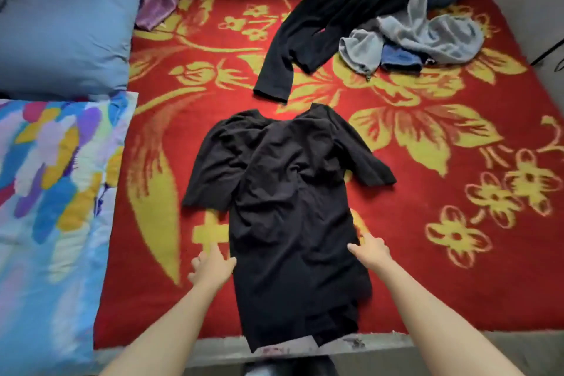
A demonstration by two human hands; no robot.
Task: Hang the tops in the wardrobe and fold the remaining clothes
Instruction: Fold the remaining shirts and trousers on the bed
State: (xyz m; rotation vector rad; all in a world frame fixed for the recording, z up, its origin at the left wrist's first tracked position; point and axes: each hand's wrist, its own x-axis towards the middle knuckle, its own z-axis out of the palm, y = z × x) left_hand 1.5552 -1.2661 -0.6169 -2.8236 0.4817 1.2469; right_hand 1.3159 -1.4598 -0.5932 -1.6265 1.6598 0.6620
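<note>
A black short-sleeved T-shirt (290,207) lies flat on the red-and-yellow flowered blanket (457,268). The left hand (210,265) and right hand (370,250) touch its side edges, fingers relaxed, gripping nothing.

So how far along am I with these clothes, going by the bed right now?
Done: nothing visibly; no folded stack shows, and the wardrobe is out of view. In hand: the black T-shirt lies spread on the red blanket, your left hand and right hand touching its side edges. Left: the heap at the far corner, with a black long-sleeved top, a grey hooded top and a blue garment.
</note>
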